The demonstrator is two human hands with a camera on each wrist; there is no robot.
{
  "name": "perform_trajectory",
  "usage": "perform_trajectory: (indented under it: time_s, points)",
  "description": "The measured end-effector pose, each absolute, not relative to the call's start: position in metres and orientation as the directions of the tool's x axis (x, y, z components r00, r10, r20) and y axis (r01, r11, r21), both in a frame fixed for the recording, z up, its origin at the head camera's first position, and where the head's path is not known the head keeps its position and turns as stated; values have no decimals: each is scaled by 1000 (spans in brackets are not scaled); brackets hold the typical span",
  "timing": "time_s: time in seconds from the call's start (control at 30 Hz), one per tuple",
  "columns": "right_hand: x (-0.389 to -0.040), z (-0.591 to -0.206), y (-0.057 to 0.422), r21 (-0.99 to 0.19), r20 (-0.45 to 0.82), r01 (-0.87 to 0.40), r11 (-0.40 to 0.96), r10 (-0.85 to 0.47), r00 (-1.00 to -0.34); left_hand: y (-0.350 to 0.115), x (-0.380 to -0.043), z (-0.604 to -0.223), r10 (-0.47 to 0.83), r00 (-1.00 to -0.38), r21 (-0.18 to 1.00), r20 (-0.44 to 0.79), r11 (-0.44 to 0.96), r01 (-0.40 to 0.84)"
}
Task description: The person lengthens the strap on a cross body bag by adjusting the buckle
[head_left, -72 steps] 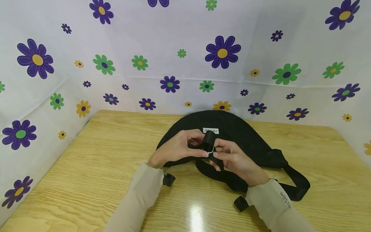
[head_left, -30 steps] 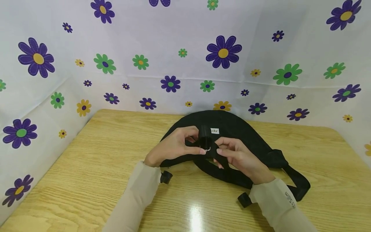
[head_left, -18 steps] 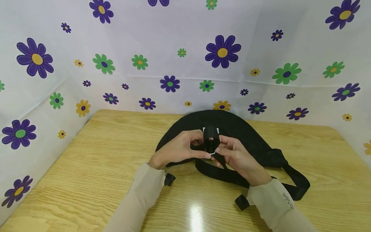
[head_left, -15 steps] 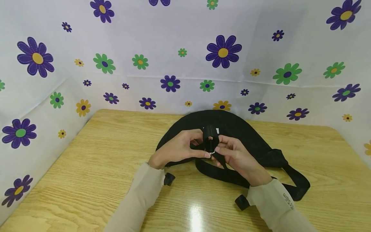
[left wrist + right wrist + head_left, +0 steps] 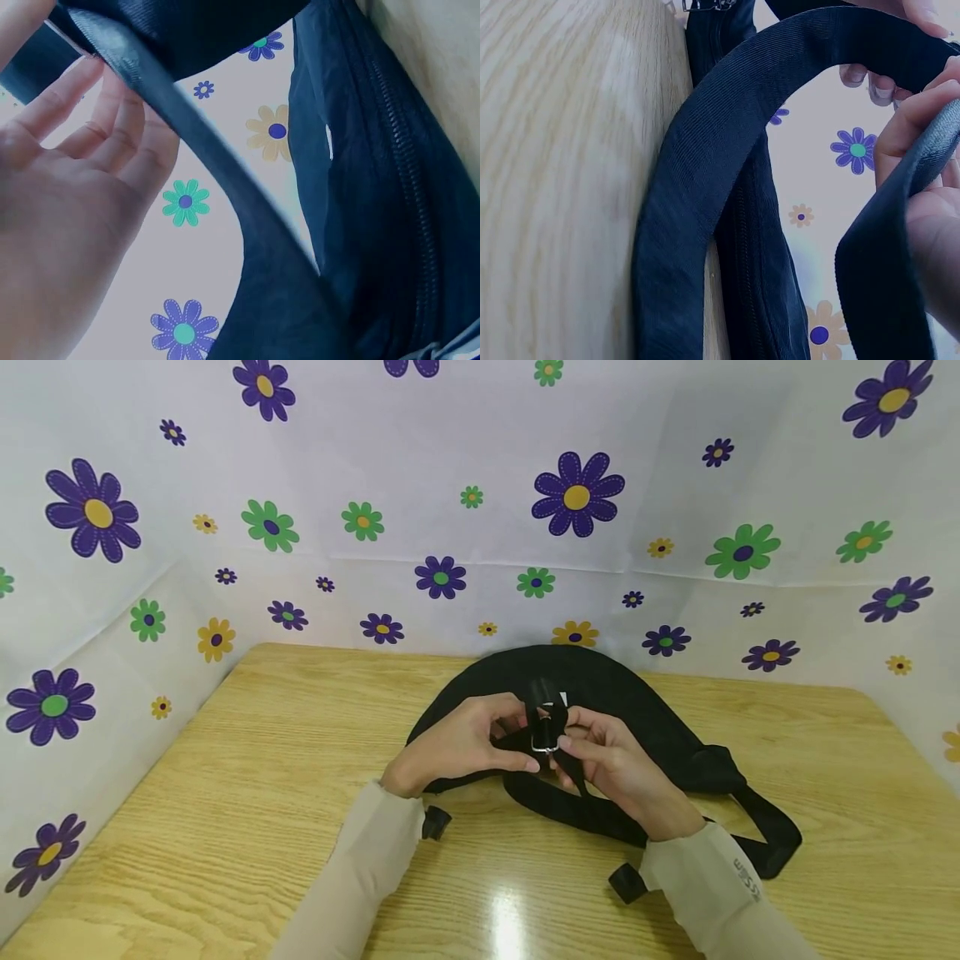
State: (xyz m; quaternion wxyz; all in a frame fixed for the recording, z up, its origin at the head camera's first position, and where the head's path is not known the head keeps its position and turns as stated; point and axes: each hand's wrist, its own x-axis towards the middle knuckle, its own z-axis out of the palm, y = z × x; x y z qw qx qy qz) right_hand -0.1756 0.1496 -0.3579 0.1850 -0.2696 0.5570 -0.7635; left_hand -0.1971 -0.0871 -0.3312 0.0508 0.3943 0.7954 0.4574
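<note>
A black sling bag (image 5: 637, 710) with a zip lies on the table, its strap (image 5: 705, 150) curving toward the person. In the head view both hands hold the strap in front of the bag, at a silver buckle (image 5: 545, 747) with a strap loop standing above it. My left hand (image 5: 457, 743) grips the strap left of the buckle, fingers behind it and thumb in front, just below the metal. With thumb and index finger my right hand (image 5: 615, 768) pinches strap and buckle at the right side. The left wrist view shows the left fingers against the strap; the buckle is mostly hidden there.
The wooden table (image 5: 285, 752) stretches out on both sides. A white flowered cloth (image 5: 480, 527) hangs behind it and along the left. Black wrist pieces (image 5: 627, 883) stick out below the sleeves. A strap bend (image 5: 780, 843) lies at the right.
The silver buckle has tipped up so that its frame shows more fully. The strap loop above it looks narrower, and the left thumb has shifted slightly down off the metal.
</note>
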Motion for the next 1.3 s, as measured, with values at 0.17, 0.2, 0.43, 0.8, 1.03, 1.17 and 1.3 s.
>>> perform_trajectory:
  time_s: [0.17,0.2,0.43,0.8,1.03,1.17,1.3]
  points:
    - [-177,-358,150,-946,216,-21,-322,-583,-783,-90,-197,-328,662,-693,747,287,298,595]
    - [-177,-358,150,-948,216,-26,-318,-582,-784,-91,-197,-328,662,-691,740,290,303,600]
    - [-174,-353,150,-974,186,-79,-214,-542,-819,-92,-198,-326,659,-683,702,315,323,635]
    - [-166,-349,139,-967,207,-251,45,-437,-875,-91,-196,-326,688,-649,655,324,332,679]
    - [-163,-346,135,-931,223,-314,186,-392,-893,-91,-196,-325,700,-643,647,311,339,682]
    - [-163,-345,136,-916,231,-335,220,-393,-890,-91,-195,-325,698,-647,641,306,351,682]
    - [-164,-342,136,-907,246,-356,225,-403,-882,-91,-194,-323,697,-642,625,320,354,696]
